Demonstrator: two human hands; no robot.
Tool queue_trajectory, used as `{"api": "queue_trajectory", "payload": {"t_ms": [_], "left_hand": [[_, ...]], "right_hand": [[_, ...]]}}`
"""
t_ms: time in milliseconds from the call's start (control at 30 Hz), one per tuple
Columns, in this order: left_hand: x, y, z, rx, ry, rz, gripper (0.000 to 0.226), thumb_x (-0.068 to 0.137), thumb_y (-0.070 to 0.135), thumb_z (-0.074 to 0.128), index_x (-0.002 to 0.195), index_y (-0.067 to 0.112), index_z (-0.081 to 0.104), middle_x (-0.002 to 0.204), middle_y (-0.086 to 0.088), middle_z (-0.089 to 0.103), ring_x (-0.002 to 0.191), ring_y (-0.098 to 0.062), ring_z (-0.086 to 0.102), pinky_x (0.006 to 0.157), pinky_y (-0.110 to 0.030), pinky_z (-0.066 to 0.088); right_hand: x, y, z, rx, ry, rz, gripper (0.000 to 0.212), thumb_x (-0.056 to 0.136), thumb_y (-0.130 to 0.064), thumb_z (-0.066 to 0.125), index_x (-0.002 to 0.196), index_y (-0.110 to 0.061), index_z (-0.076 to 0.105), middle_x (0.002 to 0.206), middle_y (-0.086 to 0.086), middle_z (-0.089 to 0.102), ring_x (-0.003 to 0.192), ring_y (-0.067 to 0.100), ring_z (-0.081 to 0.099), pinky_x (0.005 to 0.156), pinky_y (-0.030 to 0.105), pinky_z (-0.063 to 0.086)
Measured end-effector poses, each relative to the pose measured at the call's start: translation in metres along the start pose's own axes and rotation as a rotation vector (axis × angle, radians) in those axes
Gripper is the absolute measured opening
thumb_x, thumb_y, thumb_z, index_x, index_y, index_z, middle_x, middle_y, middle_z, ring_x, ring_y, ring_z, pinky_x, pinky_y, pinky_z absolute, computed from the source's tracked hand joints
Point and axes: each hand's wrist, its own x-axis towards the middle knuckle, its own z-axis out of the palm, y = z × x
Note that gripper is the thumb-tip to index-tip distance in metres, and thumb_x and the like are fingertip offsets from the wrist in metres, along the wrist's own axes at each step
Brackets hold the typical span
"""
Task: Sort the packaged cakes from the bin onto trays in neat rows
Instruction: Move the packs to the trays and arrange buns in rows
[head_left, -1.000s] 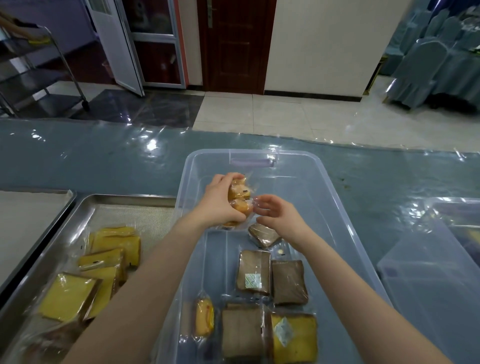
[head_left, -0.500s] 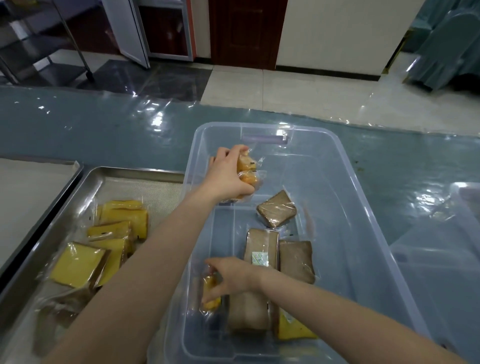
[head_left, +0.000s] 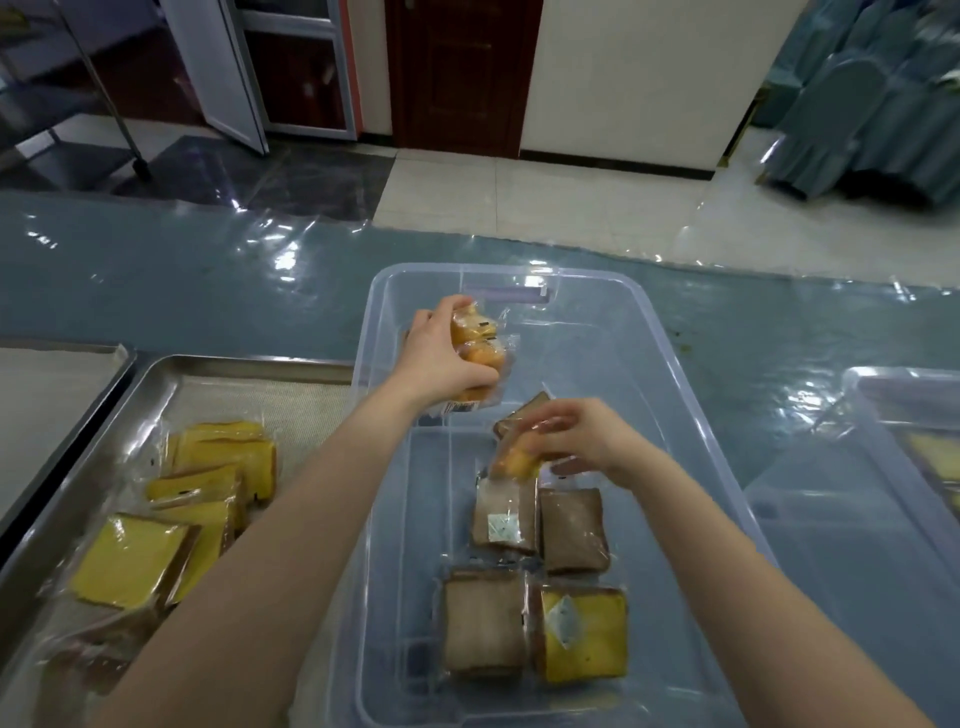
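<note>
A clear plastic bin (head_left: 670, 364) sits in front of me with several wrapped brown cakes (head_left: 571, 530) and one yellow cake (head_left: 584, 634) on its floor. My left hand (head_left: 441, 358) hovers over the bin's far left part, shut on a stack of wrapped orange cakes (head_left: 475, 343). My right hand (head_left: 576, 436) is in the middle of the bin, shut on one more wrapped orange cake (head_left: 514, 457), lifted off the floor. A steel tray (head_left: 208, 374) to the left carries several wrapped yellow cakes (head_left: 208, 493) in loose overlapping rows.
A second steel tray (head_left: 47, 405) lies at the far left. Another clear bin (head_left: 883, 499) with a lid stands at the right. The table (head_left: 182, 280) has a blue cloth under shiny plastic film. A metal cart, doors and covered chairs stand beyond.
My right hand took an orange cake from the bin's near left corner and has raised it toward the middle. My left hand has kept its stack in about the same place.
</note>
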Motion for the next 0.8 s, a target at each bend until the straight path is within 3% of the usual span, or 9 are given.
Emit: {"api": "queue_trajectory", "payload": {"t_ms": [133,200,267,367,433,533,633,700,800], "left_hand": [[-0.006,0.007,-0.004,-0.206,-0.120,0.038,0.093,0.061,0.019,0.085,0.134,0.045,0.034,0.131,0.002,0.037,0.111,-0.020,0.051,0.091,-0.038,0.052],[-0.011,0.011,-0.005,-0.285,-0.219,0.095,0.093,0.060,0.014,0.086,0.132,0.045,0.036,0.133,0.002,0.042,0.110,-0.016,0.055,0.089,-0.036,0.055],[-0.019,0.015,-0.004,-0.311,-0.306,0.163,0.093,0.061,0.007,0.085,0.133,0.043,0.038,0.132,0.004,0.045,0.109,-0.010,0.055,0.084,-0.028,0.056],[-0.036,0.017,-0.006,-0.288,-0.343,0.224,0.094,0.059,0.007,0.087,0.131,0.045,0.039,0.133,0.005,0.044,0.114,-0.014,0.054,0.084,-0.028,0.057],[-0.053,0.017,-0.014,-0.287,-0.300,0.255,0.095,0.056,0.011,0.089,0.130,0.046,0.040,0.134,0.006,0.043,0.116,-0.015,0.053,0.085,-0.027,0.056],[-0.089,0.019,-0.038,-0.294,-0.190,0.297,0.094,0.055,0.007,0.089,0.130,0.041,0.044,0.131,0.008,0.043,0.113,-0.009,0.055,0.079,-0.017,0.054],[-0.132,0.016,-0.077,-0.299,-0.002,0.317,0.092,0.055,0.005,0.088,0.129,0.040,0.047,0.130,0.007,0.048,0.113,-0.009,0.057,0.077,-0.014,0.052],[-0.161,0.005,-0.112,-0.332,0.126,0.299,0.091,0.055,0.002,0.088,0.129,0.038,0.049,0.130,0.003,0.052,0.113,-0.013,0.060,0.080,-0.021,0.054],[-0.212,-0.023,-0.171,-0.331,0.297,0.238,0.091,0.053,0.002,0.088,0.128,0.037,0.050,0.129,0.000,0.055,0.114,-0.017,0.061,0.087,-0.036,0.056]], "right_hand": [[-0.025,-0.002,-0.022,0.289,0.437,-0.114,0.031,0.077,0.000,0.075,0.097,-0.022,0.066,0.109,0.006,0.068,0.089,0.022,0.068,0.073,0.040,0.060],[-0.033,-0.012,-0.012,0.261,0.520,-0.248,0.041,0.077,0.003,0.072,0.100,-0.030,0.063,0.111,-0.004,0.065,0.100,0.022,0.065,0.080,0.043,0.058],[-0.041,-0.025,0.005,0.138,0.540,-0.358,0.053,0.076,0.007,0.067,0.113,-0.031,0.059,0.116,-0.013,0.061,0.108,0.010,0.060,0.092,0.034,0.053],[-0.059,-0.044,0.028,0.094,0.483,-0.377,0.073,0.072,0.015,0.060,0.129,-0.028,0.047,0.117,-0.023,0.052,0.100,-0.017,0.054,0.095,0.025,0.051],[-0.075,-0.050,0.037,0.143,0.382,-0.398,0.085,0.072,0.015,0.064,0.140,-0.028,0.036,0.122,-0.027,0.043,0.098,-0.022,0.053,0.090,0.024,0.053],[-0.095,-0.059,0.045,0.071,0.250,-0.481,0.094,0.070,0.005,0.074,0.145,-0.033,0.030,0.133,-0.016,0.044,0.111,-0.003,0.057,0.094,0.026,0.052],[-0.103,-0.090,0.064,-0.075,0.127,-0.613,0.096,0.070,-0.008,0.079,0.145,-0.038,0.028,0.140,-0.016,0.041,0.124,0.000,0.048,0.100,0.020,0.045],[-0.102,-0.119,0.091,-0.132,0.073,-0.738,0.091,0.073,-0.007,0.078,0.146,-0.036,0.030,0.139,-0.016,0.042,0.127,0.001,0.045,0.102,0.023,0.044],[-0.099,-0.165,0.155,-0.178,-0.009,-0.882,0.087,0.072,-0.008,0.074,0.143,-0.036,0.033,0.138,-0.012,0.043,0.129,0.005,0.043,0.105,0.038,0.043]]}}
